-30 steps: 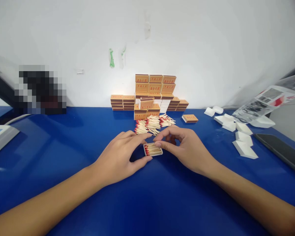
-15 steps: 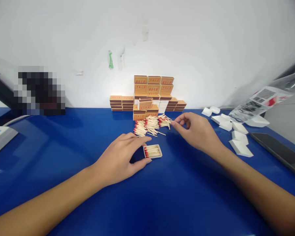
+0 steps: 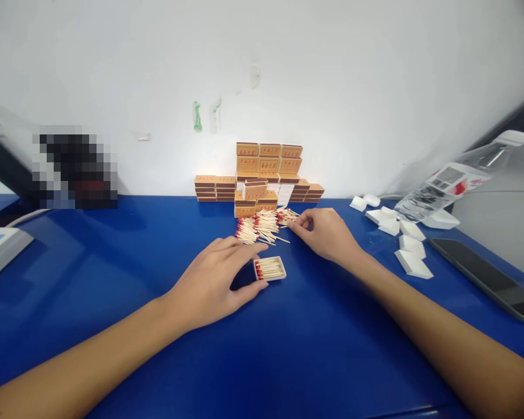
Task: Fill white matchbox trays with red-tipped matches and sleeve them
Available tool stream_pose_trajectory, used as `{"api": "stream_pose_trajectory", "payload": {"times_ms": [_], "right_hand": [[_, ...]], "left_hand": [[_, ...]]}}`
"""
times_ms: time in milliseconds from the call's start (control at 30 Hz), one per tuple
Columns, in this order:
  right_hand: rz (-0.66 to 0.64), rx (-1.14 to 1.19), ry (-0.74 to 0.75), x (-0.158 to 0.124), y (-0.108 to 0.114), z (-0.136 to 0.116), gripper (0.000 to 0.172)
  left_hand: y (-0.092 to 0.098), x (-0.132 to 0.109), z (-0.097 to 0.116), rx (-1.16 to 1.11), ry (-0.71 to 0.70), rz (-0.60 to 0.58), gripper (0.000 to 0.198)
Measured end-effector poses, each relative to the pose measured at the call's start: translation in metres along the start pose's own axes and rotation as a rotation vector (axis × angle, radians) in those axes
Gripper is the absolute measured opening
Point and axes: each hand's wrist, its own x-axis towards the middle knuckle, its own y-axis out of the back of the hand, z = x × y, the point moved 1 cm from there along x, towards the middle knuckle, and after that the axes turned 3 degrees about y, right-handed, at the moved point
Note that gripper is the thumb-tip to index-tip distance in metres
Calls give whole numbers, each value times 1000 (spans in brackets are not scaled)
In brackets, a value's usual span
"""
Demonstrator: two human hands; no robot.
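Observation:
A small white matchbox tray (image 3: 283,274) sits on the blue table, partly filled with red-tipped matches lying side by side. My left hand (image 3: 216,282) steadies it, thumb at the near edge and fingers at the far edge. Beyond the tray lies a loose pile of matches (image 3: 264,224), most with red heads to the left. At the pile's right end, my right hand (image 3: 327,233) has thumb and forefinger pinched on matches; how many is hidden.
Stacked matchboxes (image 3: 268,166) stand against the wall behind the pile. On the right are several empty white trays (image 3: 413,265), a clear plastic bottle (image 3: 454,177) and a black phone (image 3: 484,279). A white device (image 3: 4,250) sits at the left edge.
My right hand has moved left and slightly nearer, its fingers closing at the right end of the match pile. My left hand stays at the tray. The view has shifted slightly.

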Motion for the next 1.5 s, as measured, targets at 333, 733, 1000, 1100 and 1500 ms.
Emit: {"api": "stream_pose_trajectory", "payload": {"times_ms": [333,733,1000,1100,1500], "right_hand": [[-126,33,80,-10,35,15,42],[-352,405,249,-38,28,-30,41],[-283,294,422,-44,20,-39,19],[-234,254,480,-46,17,-40,14],[-209,135,624,-54,17,-41,13]], "left_hand": [[0,1,-3,3,70,-76,51],[0,3,-3,-19,115,-90,56],[-1,2,-3,-50,129,-93,60],[-1,3,-2,-60,124,-94,60],[0,2,-2,-43,120,-109,62]]}}
